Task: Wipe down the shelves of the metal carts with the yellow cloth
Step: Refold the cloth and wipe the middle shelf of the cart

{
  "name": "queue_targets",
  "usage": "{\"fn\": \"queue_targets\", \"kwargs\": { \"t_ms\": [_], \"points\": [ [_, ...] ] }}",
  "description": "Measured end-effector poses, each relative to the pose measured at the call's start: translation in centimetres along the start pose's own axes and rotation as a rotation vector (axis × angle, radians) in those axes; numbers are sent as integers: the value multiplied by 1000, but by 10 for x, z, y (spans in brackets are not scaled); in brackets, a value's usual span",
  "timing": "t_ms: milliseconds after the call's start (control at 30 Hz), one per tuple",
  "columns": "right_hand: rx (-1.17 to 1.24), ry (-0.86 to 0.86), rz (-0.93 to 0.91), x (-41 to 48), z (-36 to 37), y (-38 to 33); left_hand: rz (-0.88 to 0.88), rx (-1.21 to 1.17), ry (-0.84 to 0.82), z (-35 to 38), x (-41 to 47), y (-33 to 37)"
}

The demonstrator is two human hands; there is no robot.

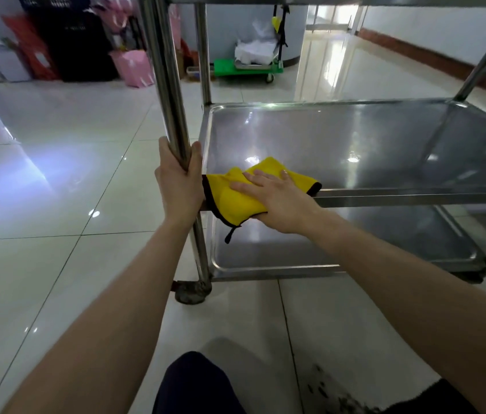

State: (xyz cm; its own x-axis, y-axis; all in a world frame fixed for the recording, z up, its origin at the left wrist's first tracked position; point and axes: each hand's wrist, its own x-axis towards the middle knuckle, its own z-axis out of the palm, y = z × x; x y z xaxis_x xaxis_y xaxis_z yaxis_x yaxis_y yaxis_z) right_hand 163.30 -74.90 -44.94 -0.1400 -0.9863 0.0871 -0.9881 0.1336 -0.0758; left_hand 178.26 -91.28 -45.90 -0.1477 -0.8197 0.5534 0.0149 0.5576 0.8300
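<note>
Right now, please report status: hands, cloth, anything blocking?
Left hand grips cart post. Right hand flat on yellow cloth, middle shelf, near-left corner. Cloth overhangs front edge; post close beside it.

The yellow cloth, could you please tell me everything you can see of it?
The yellow cloth looks like soft microfibre with a black trimmed edge and a black loop hanging down. It lies crumpled on the near left corner of the middle shelf, draping over its rim. The right hand presses flat on it.
</note>
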Motion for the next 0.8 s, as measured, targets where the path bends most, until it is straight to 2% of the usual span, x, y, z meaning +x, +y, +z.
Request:
{"fn": "queue_targets", "kwargs": {
  "t_ms": [167,300,367,433,500,533,567,600,700,733,800],
  "points": [
    [428,245,24,-46,-20,-6,-33,7,-90,-6,1,5],
    [764,193,86,-74,-32,-13,-31,63,-161,-14,7,9],
    [830,143,88,-79,-28,-15,-1,181,-115,-16,2,11],
    [841,99,90,-79,-15,-16,12,252,25,-23,-26,3],
    [915,28,144,-82,4,-13,-37,199,186,-37,-81,-11],
    [1008,-14,182,-85,14,-13,-98,157,188,-44,-114,-21],
    [1118,-57,220,-89,25,-13,-184,102,115,-50,-143,-32],
    [1203,-76,251,-92,37,-12,-296,24,-29,-55,-168,-42],
    [1372,-53,310,-95,67,-9,-615,-200,-548,-57,-211,-69],
    [1434,-47,344,-94,74,-8,-680,-240,-666,-55,-214,-74],
    [1558,-59,427,-92,83,-3,-779,-279,-756,-49,-213,-83]
  ]
}}
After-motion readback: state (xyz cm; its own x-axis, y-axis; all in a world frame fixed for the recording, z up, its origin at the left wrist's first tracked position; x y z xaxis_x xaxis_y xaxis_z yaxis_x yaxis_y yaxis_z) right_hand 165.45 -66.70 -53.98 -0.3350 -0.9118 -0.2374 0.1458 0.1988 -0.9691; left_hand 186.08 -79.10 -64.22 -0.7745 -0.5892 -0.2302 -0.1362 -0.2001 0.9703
